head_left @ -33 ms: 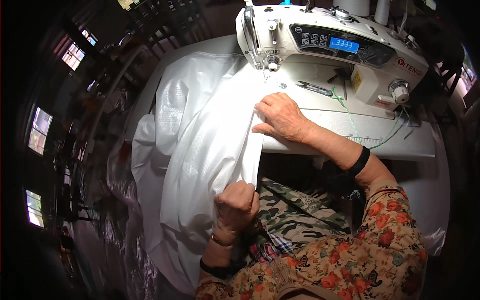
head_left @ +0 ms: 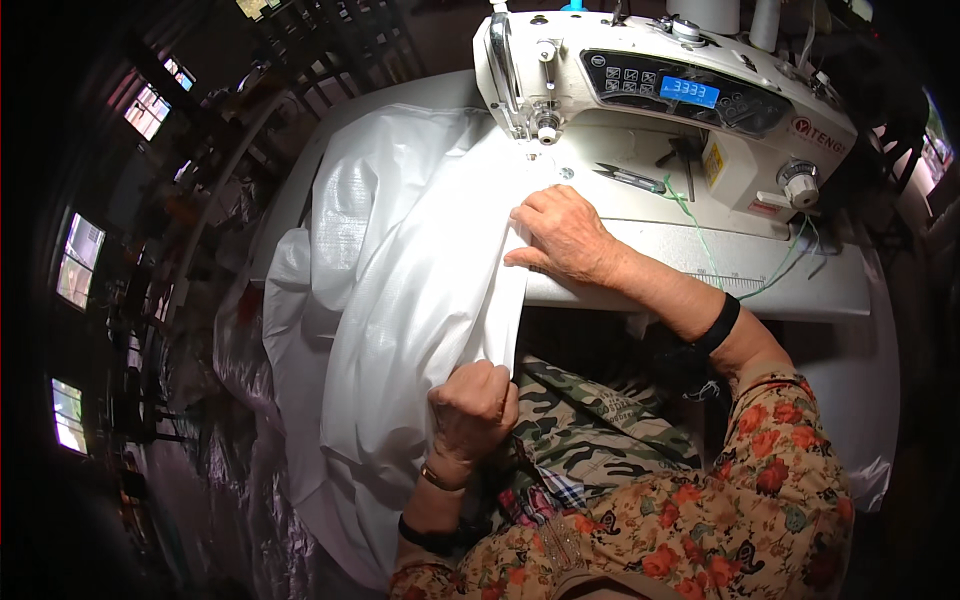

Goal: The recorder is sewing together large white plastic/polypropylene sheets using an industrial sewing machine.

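Note:
A large sheet of shiny white fabric (head_left: 385, 290) runs in loose folds from under the sewing machine's needle area down over the table's front edge. Its right side shows a long folded edge. My left hand (head_left: 474, 408) is closed in a fist on the lower part of that edge, near my lap. Higher up, at the table's front edge, my right hand (head_left: 566, 236) grips the same fold between thumb and fingers. The white sewing machine (head_left: 660, 85) stands just beyond it, its lamp glaring on the fabric so the needle and presser foot are hard to make out.
On the machine bed lie thread snips (head_left: 628, 178) and a dark metal tool (head_left: 684, 160). Green thread (head_left: 697, 232) trails over the table's front edge, near a printed ruler scale. Thread cones (head_left: 763, 22) stand behind the machine. Crumpled translucent sheeting (head_left: 265, 470) hangs at the left.

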### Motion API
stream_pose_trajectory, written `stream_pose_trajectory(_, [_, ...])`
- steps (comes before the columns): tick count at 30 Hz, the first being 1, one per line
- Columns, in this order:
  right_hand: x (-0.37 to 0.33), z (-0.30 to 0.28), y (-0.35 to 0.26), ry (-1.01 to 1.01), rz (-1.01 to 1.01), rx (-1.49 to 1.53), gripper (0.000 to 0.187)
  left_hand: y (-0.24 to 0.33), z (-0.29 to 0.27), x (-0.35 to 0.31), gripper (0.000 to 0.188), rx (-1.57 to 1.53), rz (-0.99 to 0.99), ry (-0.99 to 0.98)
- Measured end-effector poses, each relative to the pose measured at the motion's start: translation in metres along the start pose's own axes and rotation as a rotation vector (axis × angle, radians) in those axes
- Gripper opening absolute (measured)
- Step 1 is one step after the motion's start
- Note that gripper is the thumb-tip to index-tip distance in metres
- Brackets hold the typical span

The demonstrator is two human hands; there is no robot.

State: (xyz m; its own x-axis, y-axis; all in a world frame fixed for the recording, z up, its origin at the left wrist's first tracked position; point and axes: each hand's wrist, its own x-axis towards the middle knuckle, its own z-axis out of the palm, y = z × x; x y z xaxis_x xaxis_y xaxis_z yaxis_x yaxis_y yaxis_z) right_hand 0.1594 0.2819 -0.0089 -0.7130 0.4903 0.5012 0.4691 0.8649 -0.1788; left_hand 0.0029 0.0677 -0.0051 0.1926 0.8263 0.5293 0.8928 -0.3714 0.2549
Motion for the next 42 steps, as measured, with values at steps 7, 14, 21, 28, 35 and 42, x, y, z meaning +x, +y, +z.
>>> stream_pose_trajectory(7, [0.003, 0.004, 0.006, 0.045, 0.018, -0.027, 0.059, -0.019, 0.01, 0.029, 0.017, 0.025, 0.049, 0.04])
stream_pose_trajectory(14, [0.008, -0.003, 0.012, -0.062, 0.109, 0.053, 0.054, -0.033, 0.029, 0.068, 0.017, 0.027, 0.104, 0.068])
stream_pose_trajectory(21, [0.01, -0.012, 0.015, -0.172, 0.134, 0.124, 0.038, -0.045, 0.048, 0.109, 0.019, 0.155, 0.098, 0.058])
stream_pose_trajectory(28, [0.002, -0.005, 0.023, -0.062, 0.064, 0.158, 0.033, -0.056, 0.067, 0.145, 0.014, 0.17, 0.037, -0.033])
stream_pose_trajectory(35, [0.007, 0.003, 0.028, -0.053, 0.167, 0.014, 0.032, -0.06, 0.081, 0.18, 0.016, 0.115, -0.084, -0.027])
stream_pose_trajectory(42, [0.006, 0.003, 0.039, 0.014, 0.235, 0.071, 0.024, -0.043, 0.084, 0.151, 0.016, 0.096, -0.199, -0.014])
